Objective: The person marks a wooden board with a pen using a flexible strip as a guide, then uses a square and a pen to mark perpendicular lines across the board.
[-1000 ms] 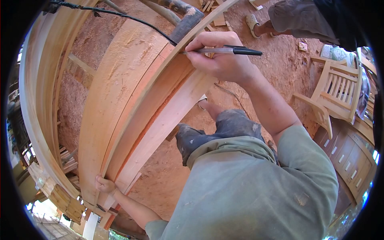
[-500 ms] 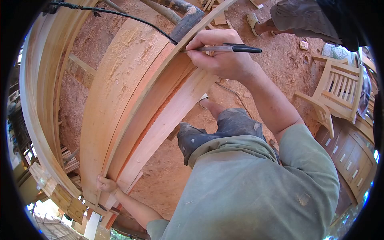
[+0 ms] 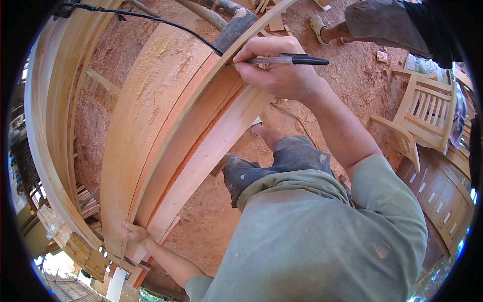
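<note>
My right hand (image 3: 282, 70) pinches a pen (image 3: 284, 60) with a clear barrel and black cap end. Its tip meets the edge of a long, thin wooden strip (image 3: 256, 31), close to my fingertips. At the far end of the boards, my left hand (image 3: 135, 232) is closed over the same strip, thumb and fingers around its edge. Beneath the strip lies a wide wooden board (image 3: 146, 85) with sawdust on its surface. A paler plank (image 3: 211, 136) runs along the side nearer my body.
More long planks (image 3: 55, 100) stand at the left. A black cable (image 3: 166, 21) crosses over the boards. Another person's leg and clog (image 3: 318, 29) are at the upper right, near a slatted wooden chair (image 3: 427, 103). Brown panels (image 3: 435, 201) lie below the chair.
Both hands stay almost still, with the pen at nearly the same spot. The other person's leg has shifted very slightly.
</note>
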`<state>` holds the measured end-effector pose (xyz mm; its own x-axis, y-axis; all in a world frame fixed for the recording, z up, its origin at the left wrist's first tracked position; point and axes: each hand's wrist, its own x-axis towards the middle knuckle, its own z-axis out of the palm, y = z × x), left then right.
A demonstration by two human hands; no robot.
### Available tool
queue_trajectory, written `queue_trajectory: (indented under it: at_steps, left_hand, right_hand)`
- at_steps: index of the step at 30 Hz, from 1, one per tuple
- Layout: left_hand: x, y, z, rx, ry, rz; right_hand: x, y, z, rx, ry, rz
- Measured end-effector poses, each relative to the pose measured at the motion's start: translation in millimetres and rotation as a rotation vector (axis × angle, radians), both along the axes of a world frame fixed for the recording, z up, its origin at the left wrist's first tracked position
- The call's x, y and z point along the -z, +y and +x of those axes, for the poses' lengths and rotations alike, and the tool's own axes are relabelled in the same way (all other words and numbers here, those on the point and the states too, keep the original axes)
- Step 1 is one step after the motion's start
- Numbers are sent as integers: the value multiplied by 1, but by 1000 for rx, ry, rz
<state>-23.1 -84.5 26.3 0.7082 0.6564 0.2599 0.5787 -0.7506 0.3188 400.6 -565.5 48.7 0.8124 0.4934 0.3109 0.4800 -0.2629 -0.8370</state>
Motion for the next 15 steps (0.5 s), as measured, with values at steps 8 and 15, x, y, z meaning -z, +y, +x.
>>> queue_trajectory:
  at_steps: [8, 15]
  left_hand:
    - [-4, -6, 4, -17, 0, -16]
    - [-5, -6, 5, 16, -5, -10]
  right_hand:
    - [-1, 1, 1, -2, -5, -10]
    - [0, 2, 1, 1, 1, 15]
